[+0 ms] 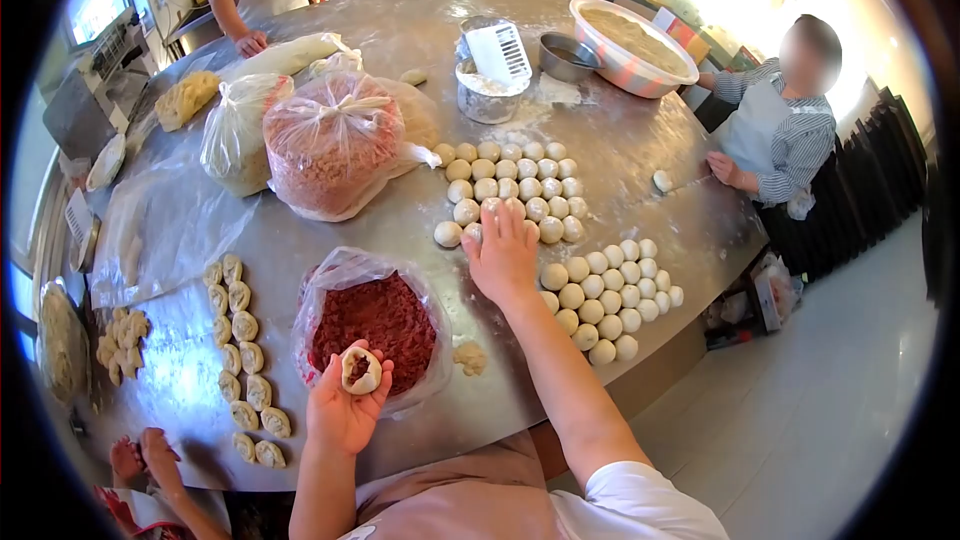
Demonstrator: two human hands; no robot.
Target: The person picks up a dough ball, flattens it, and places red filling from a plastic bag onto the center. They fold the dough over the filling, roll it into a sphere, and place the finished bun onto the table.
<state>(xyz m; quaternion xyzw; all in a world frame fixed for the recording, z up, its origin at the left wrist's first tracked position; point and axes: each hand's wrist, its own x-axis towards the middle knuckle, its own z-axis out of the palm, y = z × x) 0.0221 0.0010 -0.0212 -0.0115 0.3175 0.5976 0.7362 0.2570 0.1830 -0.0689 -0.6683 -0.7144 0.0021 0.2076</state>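
My left hand (340,415) cups a round dough wrapper (373,376) with dark red filling showing in its middle. It is in front of a plastic-lined bowl of red filling (365,315). Stretched forward, my right hand (503,260) has its fingers extended over the near edge of a block of dough balls (506,168); whether a ball lies under the fingertips is hidden. A second group of dough balls (612,292) lies right of my right forearm. A flat dough scrap (470,358) rests beside the bowl.
Shaped dough pieces (245,326) stand in rows at left. Behind the bowl sit tied bags, one of pinkish filling (330,145). Farther back are a metal pot (490,100) with a white scoop, a small pan (568,58) and a large tub (640,45). Other people stand around the table.
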